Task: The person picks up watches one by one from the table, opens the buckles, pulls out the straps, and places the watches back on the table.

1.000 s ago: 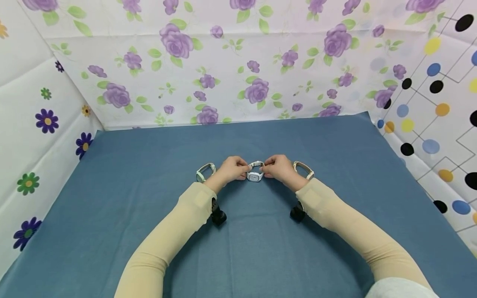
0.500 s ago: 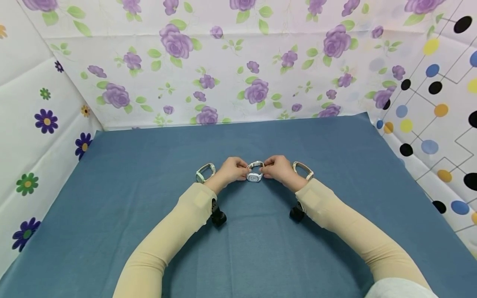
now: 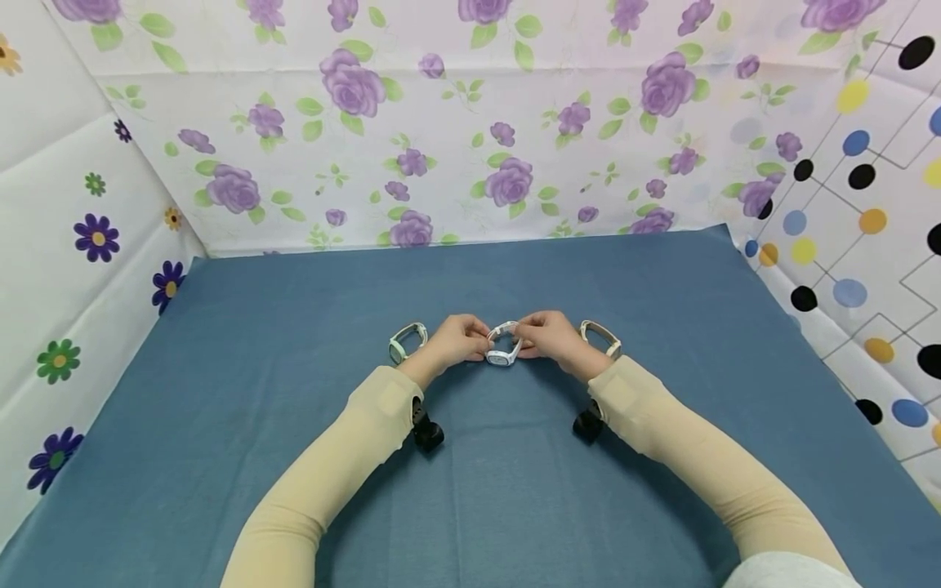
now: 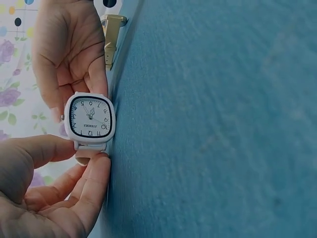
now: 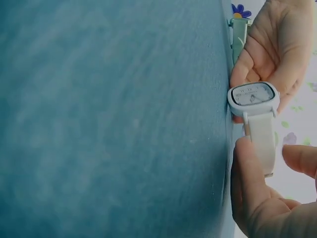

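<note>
A white wristwatch (image 3: 501, 358) with a rounded-square dial stands between both hands, its strap forming a loop. My left hand (image 3: 452, 341) pinches the strap beside the case between thumb and fingers, as the left wrist view shows at the watch case (image 4: 91, 119). Opposite it, my right hand (image 3: 553, 336) has its fingers (image 5: 250, 171) extended against the white strap (image 5: 261, 141). In the right wrist view the right thumb stands apart from that strap. The watch is close over the blue cloth. Part of the strap is hidden behind the fingers.
A pale green watch (image 3: 398, 349) stands just left of the left hand. To the right of the right hand is a beige watch (image 3: 604, 336). Blue cloth (image 3: 507, 490) covers the table, with floral and dotted sheets hanging around it.
The white watch has turned and tilted a little, with its dial slightly nearer to me. The right fingers have shifted along the strap. Both side watches stay in place.
</note>
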Motion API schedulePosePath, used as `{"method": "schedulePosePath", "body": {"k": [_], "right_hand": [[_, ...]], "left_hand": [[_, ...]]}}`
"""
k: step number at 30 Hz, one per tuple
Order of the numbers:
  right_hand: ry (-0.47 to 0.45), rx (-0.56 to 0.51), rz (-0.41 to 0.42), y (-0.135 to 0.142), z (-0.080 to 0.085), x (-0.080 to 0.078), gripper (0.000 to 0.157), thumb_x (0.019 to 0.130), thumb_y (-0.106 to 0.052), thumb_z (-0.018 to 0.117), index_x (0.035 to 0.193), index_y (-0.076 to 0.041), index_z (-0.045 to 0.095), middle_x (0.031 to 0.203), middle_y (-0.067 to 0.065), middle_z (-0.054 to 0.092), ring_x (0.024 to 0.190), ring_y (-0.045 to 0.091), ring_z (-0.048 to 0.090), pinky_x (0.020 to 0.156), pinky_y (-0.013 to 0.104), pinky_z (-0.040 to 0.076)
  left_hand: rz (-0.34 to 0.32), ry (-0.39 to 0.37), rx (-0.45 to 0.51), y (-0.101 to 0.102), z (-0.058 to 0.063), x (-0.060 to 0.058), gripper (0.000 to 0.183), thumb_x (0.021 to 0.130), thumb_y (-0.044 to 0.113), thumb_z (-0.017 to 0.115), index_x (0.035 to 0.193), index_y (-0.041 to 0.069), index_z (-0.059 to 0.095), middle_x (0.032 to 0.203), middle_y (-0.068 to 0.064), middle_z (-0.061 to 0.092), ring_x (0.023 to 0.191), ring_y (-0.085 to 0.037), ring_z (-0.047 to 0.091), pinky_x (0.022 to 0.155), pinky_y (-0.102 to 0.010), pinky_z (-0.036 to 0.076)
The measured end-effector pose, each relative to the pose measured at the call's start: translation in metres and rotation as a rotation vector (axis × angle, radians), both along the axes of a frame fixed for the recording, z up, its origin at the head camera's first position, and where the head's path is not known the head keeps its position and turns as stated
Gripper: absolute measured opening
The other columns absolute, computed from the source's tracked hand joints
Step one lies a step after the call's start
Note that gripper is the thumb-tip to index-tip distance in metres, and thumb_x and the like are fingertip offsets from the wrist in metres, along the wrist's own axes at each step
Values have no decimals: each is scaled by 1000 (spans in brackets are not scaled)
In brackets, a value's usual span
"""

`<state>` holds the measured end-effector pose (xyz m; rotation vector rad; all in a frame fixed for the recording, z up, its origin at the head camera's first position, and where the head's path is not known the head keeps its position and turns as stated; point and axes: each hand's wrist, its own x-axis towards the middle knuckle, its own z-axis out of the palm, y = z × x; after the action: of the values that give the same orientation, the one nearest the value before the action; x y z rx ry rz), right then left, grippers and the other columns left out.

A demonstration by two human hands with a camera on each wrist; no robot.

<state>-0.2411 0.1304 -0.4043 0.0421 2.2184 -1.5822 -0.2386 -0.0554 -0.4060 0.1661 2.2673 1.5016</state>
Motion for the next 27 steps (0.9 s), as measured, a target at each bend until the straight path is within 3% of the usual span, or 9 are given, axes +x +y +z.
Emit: {"method": "schedulePosePath", "body": {"k": [5,11,18,27], "right_hand": [[-30,-41,-22,-1,0,1,41,98,-25,55,126,4,55,108,19,61,77,12,65,75,30,59],[-65,-79,-18,-1,-3,3,39,96,-25,59,120,5,60,92,13,65,68,12,65,70,30,59],[-111,-125,-22,-2,-6,2,37,96,-24,58,119,6,61,83,8,65,66,13,65,69,29,59],[-161,-162,-4,-3,-7,3,38,98,-24,56,119,8,60,81,5,66,68,13,65,71,29,59]], "left_hand": [[-15,-14,21,-5,0,3,23,90,4,62,111,-6,59,98,-15,63,83,-16,63,80,-31,57],[-35,-20,50,-9,0,7,24,89,4,63,112,-5,59,101,-16,65,81,-14,63,79,-31,57],[-20,-20,60,-7,-3,6,24,91,9,62,112,-2,61,102,-15,65,84,-17,64,80,-31,57],[36,-97,57,-4,-5,3,27,97,20,54,113,2,66,110,-14,65,92,-18,64,82,-31,56]]}}
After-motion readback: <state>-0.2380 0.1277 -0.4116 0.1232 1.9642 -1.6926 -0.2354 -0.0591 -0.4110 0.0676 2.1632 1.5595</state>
